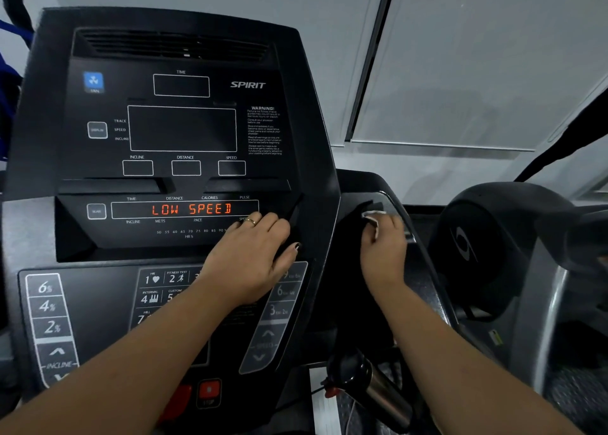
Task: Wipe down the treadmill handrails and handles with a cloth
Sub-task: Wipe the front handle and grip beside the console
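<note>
Black cloth (347, 253) hangs just right of the console (164, 122), right hand (383, 243) fingers pinched on its top. Left hand (256, 247) sits on the console's right edge, fingers together, can't tell if gripping.

- Only one view, from the person's head.
- It looks forward and down, very near where the right hand (383, 247) grips the cloth (352, 237).
- The console (171, 138) fills the picture left of the grip; the left hand (260, 247) lies just left of it.
</note>
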`<action>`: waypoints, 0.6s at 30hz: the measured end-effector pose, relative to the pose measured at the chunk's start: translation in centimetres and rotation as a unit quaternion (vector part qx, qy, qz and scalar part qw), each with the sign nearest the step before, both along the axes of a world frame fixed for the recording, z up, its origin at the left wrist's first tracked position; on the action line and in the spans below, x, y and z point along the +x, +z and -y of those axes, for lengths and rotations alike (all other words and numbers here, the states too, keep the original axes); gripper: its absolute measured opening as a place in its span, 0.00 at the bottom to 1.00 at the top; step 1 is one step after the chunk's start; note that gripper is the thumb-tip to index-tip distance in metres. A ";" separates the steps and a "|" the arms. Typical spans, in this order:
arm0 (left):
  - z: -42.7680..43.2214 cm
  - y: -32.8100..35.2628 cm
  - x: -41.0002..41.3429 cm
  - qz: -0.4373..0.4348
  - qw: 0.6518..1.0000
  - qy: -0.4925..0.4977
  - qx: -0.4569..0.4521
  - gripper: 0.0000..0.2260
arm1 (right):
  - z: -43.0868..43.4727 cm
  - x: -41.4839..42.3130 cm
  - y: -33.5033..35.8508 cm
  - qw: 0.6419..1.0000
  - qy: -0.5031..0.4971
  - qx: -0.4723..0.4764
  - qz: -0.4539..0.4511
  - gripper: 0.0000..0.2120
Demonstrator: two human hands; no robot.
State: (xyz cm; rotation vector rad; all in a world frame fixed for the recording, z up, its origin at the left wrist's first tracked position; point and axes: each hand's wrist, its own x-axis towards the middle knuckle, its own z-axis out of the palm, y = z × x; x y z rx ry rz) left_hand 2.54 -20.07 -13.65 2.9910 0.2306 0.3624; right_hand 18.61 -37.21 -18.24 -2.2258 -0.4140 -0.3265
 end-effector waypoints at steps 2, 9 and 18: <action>0.0 0.0 0.0 -0.001 1.000 0.000 0.001 0.16 | -0.9 -0.7 -0.4 1.000 0.003 -0.002 -0.013 0.10; 0.0 -0.1 -0.1 0.001 1.000 0.000 -0.001 0.15 | 0.0 -1.2 -0.2 0.977 0.132 -0.023 -0.168 0.14; -0.1 -0.1 0.0 0.005 1.000 0.000 0.004 0.14 | 1.9 2.4 3.8 0.987 -0.018 0.081 0.141 0.11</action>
